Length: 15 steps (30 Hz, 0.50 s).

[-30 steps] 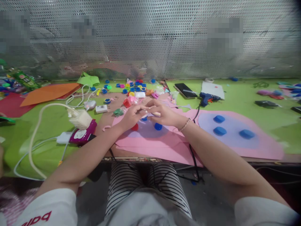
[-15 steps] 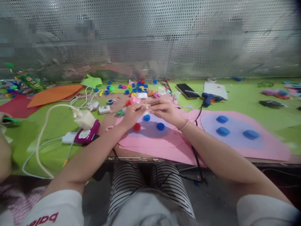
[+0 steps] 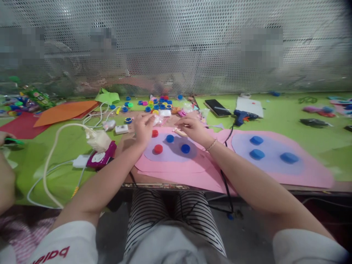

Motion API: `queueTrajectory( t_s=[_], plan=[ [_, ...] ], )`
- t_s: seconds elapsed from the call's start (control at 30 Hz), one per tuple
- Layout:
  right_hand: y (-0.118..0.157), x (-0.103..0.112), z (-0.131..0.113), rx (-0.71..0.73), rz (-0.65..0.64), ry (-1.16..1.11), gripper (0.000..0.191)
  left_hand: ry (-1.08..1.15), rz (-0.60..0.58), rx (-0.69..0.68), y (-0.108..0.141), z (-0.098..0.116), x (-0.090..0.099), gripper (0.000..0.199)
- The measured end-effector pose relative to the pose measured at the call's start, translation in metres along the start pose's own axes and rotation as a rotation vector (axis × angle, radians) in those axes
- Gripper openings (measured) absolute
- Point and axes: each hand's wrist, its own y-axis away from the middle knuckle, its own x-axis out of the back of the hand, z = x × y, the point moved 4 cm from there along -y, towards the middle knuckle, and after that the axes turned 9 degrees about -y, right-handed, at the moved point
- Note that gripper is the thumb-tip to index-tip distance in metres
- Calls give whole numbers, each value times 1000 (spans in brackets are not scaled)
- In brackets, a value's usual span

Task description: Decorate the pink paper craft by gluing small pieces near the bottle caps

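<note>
My left hand [image 3: 143, 128] is at the far left edge of the lilac paper oval [image 3: 172, 156], its fingers pinching a crinkled clear plastic wrapper [image 3: 158, 121]. Between the fingertips of my right hand [image 3: 191, 128] is a small cream-coloured curved piece [image 3: 180, 132], low over the oval's far edge. On this oval lie a red bottle cap [image 3: 158, 149], a second red cap [image 3: 155, 133] close to my left wrist, and two blue caps, a nearer one [image 3: 185, 148] and a farther one [image 3: 169, 138]. Pink paper [image 3: 176, 167] lies underneath.
To the right, another pink-and-lilac paper shape [image 3: 316, 172] bears three blue caps. Behind it are a blue glue gun [image 3: 242, 116] with a black cord and a phone [image 3: 217, 107]. A purple power strip [image 3: 103, 157] with cables is at left. Another person's hand [image 3: 4, 138] shows at far left.
My hands were together around the clear plastic and have parted. The left went left with the wrapper; the right shows the cream piece. The second red cap has come into view.
</note>
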Motion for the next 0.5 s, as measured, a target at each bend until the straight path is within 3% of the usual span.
queueTrajectory(
  t_s=[0.1, 0.23, 0.4, 0.43, 0.5],
  plan=[
    [-2, 2, -2, 18, -3, 47, 23, -170, -72, -10, -6, -3, -1, 22],
    [-4, 3, -6, 43, -25, 69, 24, -430, -203, -133, -14, 2, 3, 23],
    [-2, -1, -10, 76, -70, 66, 21, -906, -574, -371, -14, 1, 1, 27],
    [-2, -2, -10, 72, -85, 67, 20, -951, -662, -386, -13, -3, 0, 27],
    [-2, -3, -8, 59, -108, 86, 20, -979, -709, -355, -16, -13, -1, 22]
  ],
)
